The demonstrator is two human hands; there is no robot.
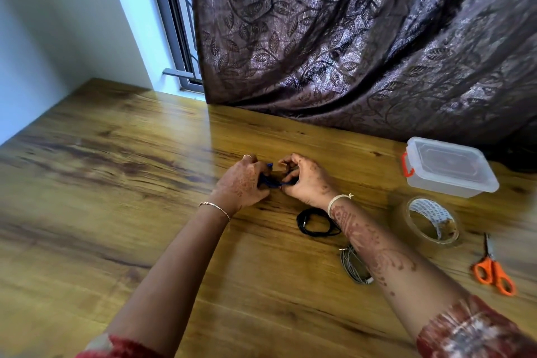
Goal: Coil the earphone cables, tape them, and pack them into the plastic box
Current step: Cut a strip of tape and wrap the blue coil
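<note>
Blue earphone cable [274,182]: at desk [116,197] centre, held between left hand [241,183] and right hand [308,180], each grip clamped on it. Step: securing the coil, seemingly. Next: plastic box [447,167], closed, needs opening.

A wood-grain table [116,197], smooth and lightly glossy, fills the lower frame. At upper right hangs a cloth curtain [348,38] with a faint sheen. At right sit a smooth translucent plastic box [453,180] with an orange plastic clasp [406,168], a glossy clear tape roll [430,222], and scissors [492,264] with metal blades and orange plastic handles. The black cable coil [300,222] at lower centre looks smooth; the blue cable [273,182] is too blurred to judge.
</note>
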